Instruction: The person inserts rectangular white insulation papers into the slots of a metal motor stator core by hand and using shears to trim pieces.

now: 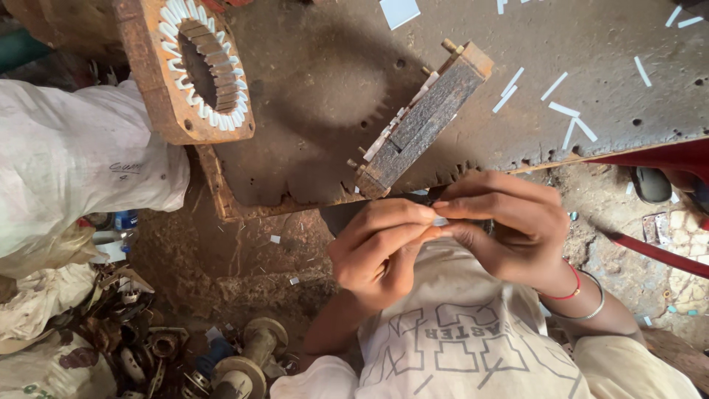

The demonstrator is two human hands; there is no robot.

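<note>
My left hand point(380, 247) and my right hand point(506, 225) meet at the fingertips in front of my chest, pinching a small white paper strip point(440, 221) between them. Just above the hands a rusty square motor stator point(422, 122) stands on edge at the front of a worn metal-topped bench point(325, 89), with white paper slips poking from its slots. A second rusty stator point(193, 68) lies at the bench's left end, its round bore lined with white paper slips.
Several loose white paper strips point(565, 111) lie scattered on the bench's right part. A white sack point(70, 159) bulges at the left. Scrap metal parts and a small motor point(247, 362) lie on the dirt floor at lower left. Red frame bars point(653, 251) run at right.
</note>
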